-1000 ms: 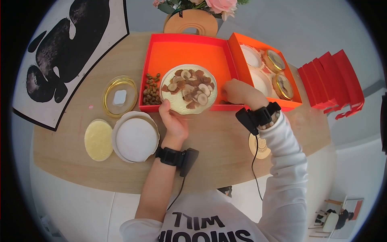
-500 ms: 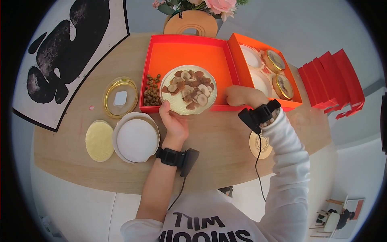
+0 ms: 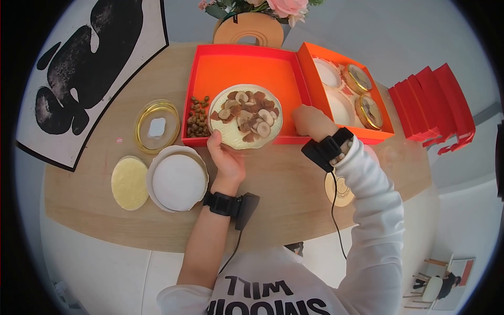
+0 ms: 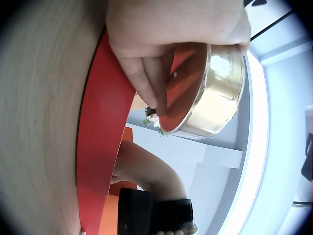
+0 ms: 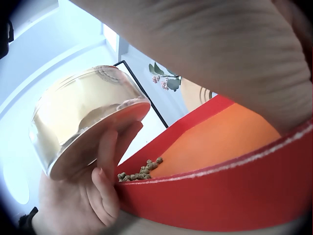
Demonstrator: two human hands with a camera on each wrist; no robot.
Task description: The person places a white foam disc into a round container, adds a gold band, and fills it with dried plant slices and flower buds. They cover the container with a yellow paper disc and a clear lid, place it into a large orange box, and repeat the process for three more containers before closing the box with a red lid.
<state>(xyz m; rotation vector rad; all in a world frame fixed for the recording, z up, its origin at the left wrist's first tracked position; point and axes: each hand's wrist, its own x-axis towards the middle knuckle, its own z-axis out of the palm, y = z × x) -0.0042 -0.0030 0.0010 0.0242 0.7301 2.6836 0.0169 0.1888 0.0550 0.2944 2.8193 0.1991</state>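
Right hand [image 3: 310, 119] slid up-frame inside the red tray [image 3: 244, 63]; whether it holds anything, can't tell.
Left hand [image 3: 226, 157] grips the snack tin [image 3: 245, 115], just left of it.

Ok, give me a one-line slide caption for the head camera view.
Left hand holds a round dish of sliced dried pieces over an open orange box; right hand reaches inside.

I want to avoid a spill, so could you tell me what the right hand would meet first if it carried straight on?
Probably the round dish that the left hand holds; the right hand points toward it, though depth is unclear.
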